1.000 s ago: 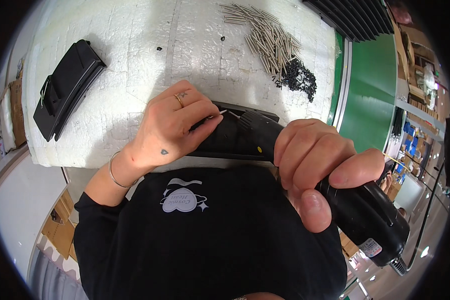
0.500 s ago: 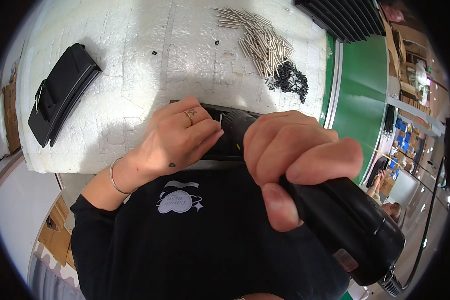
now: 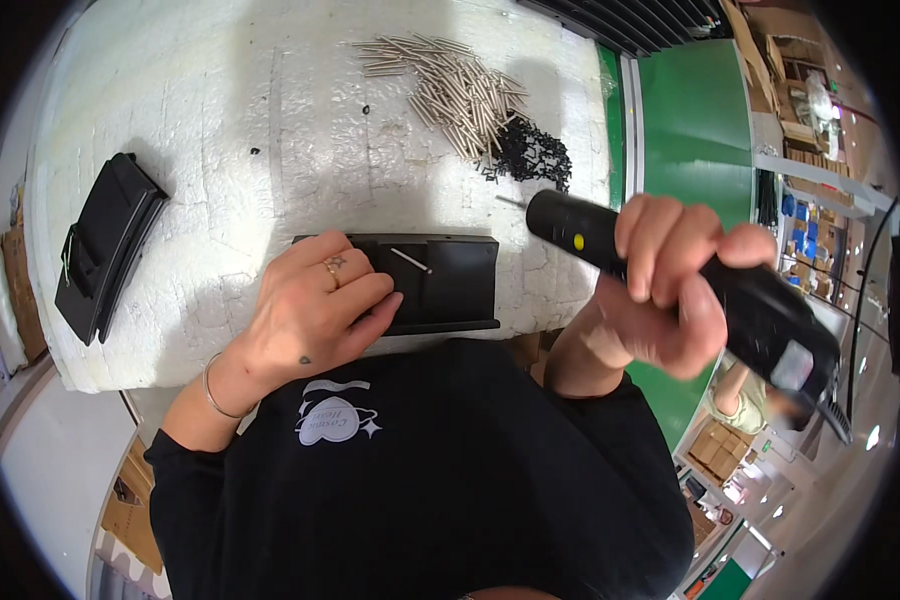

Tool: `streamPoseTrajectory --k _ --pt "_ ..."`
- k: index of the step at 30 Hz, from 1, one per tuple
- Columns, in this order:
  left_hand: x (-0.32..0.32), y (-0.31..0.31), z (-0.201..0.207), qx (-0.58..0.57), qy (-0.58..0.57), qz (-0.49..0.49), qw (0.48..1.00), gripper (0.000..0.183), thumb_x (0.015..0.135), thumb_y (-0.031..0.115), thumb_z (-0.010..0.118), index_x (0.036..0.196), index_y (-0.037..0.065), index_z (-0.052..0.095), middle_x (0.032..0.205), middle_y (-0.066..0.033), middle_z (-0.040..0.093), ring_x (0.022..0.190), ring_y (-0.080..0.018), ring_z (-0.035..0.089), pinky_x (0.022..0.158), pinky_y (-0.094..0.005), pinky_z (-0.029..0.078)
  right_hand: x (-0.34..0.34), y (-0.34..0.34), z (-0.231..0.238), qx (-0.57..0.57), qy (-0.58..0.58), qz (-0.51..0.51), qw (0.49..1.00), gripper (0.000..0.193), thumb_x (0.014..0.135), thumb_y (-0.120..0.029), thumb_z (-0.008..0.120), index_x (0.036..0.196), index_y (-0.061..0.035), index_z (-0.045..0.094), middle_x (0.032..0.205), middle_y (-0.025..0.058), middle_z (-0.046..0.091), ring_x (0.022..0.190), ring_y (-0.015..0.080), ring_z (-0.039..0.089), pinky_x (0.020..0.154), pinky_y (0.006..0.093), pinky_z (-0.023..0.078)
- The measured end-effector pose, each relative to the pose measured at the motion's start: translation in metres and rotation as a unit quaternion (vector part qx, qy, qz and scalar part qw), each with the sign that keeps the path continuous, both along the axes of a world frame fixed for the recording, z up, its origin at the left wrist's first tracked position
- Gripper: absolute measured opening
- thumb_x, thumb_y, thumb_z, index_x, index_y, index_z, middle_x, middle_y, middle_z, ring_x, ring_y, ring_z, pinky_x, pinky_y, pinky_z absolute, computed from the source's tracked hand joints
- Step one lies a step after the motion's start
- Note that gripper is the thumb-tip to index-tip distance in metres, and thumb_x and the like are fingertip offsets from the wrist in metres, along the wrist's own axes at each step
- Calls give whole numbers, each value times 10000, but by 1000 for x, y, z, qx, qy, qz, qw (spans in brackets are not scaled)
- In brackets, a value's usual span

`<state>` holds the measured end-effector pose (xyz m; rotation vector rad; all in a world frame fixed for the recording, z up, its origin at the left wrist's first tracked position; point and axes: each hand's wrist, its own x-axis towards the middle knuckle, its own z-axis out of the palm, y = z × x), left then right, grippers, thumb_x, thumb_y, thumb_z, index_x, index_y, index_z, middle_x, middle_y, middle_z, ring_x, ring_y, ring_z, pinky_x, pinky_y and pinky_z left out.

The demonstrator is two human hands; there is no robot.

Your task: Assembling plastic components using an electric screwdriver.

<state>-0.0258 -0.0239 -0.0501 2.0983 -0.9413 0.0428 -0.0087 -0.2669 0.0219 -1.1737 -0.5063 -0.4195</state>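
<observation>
A black electric screwdriver (image 3: 580, 235) is in my right hand (image 3: 670, 270), fingers wrapped round its body. Its thin bit points left and stands clear of the black plastic part in front of me. That tray-like part (image 3: 462, 290) lies on the padded table close to my body. My left hand (image 3: 322, 300), with a ring and a bracelet, rests curled on the part's left end; its fingertips are partly hidden. A slim silvery pin (image 3: 411, 261) shows slanted on the part, just right of my left fingers.
White padding covers the table (image 3: 200, 200). A heap of silvery pins (image 3: 465, 95) and a pile of small black screws (image 3: 530, 155) lie at the far right. Another black part (image 3: 110, 250) lies at left. Black ribbed pieces (image 3: 630, 25) stand beyond. Another person (image 3: 740, 400) is at right.
My right hand has drawn the screwdriver away from the black part, to the right, uncovering the silvery pin. My left hand stays on the part. The whole view has shifted.
</observation>
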Motion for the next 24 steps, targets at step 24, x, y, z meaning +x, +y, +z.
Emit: streamPoseTrajectory --k 24 --pt "85 -82 18 -11 -74 -100 992 192 746 62 716 934 61 672 883 -75 615 856 -303 551 731 -390 472 -12 -17 7 83 87 -51 991 241 793 -5 636 972 -39 479 794 92 585 743 178 583 717 342 500"
